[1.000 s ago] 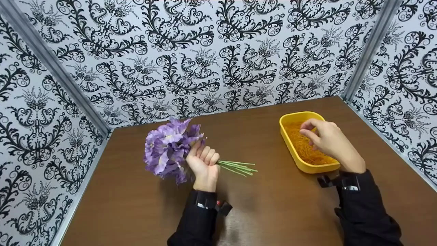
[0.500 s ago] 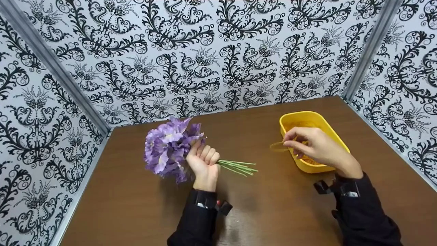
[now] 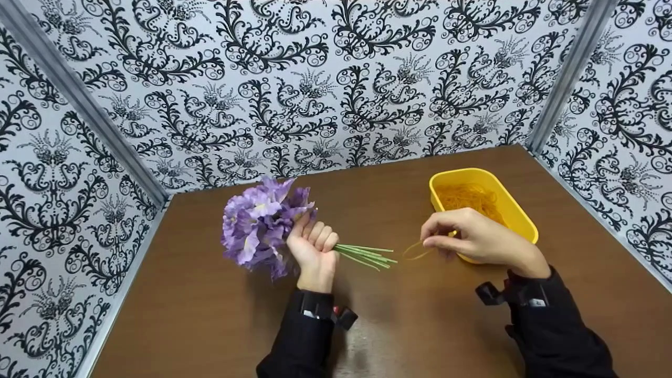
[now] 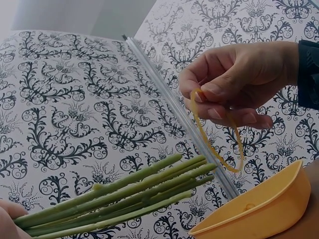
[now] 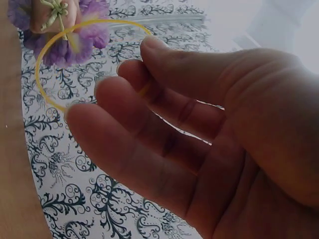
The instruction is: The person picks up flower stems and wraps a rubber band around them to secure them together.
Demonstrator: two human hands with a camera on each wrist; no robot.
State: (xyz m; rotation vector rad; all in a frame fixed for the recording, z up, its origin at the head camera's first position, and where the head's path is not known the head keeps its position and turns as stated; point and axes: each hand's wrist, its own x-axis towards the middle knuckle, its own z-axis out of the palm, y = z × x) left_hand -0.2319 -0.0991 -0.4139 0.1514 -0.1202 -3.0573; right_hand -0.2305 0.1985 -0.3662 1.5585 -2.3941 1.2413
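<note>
A bunch of purple artificial flowers (image 3: 257, 226) is held in my left hand (image 3: 313, 254), fingers curled round it just below the blooms. Its green stems (image 3: 365, 255) stick out to the right past the fist; in the left wrist view the stems (image 4: 129, 194) fan slightly apart at their cut ends. My right hand (image 3: 475, 239) holds a thin yellow rubber band (image 3: 415, 254) at the thumb and fingertips. The rubber band (image 4: 234, 149) hangs as a loose loop in the left wrist view. In the right wrist view the loop (image 5: 40, 64) arches beyond the fingertips, towards the flowers.
A yellow plastic tub (image 3: 517, 212) with a pile of rubber bands (image 3: 467, 199) in it stands on the brown table (image 3: 210, 325) at the right, partly behind my right hand. Patterned black-and-white panels (image 3: 294, 79) with grey metal corner posts enclose the table.
My right hand has come out of the tub and moved left and nearer with a rubber band, close to the stem ends. The left hand and the flowers have stayed in place.
</note>
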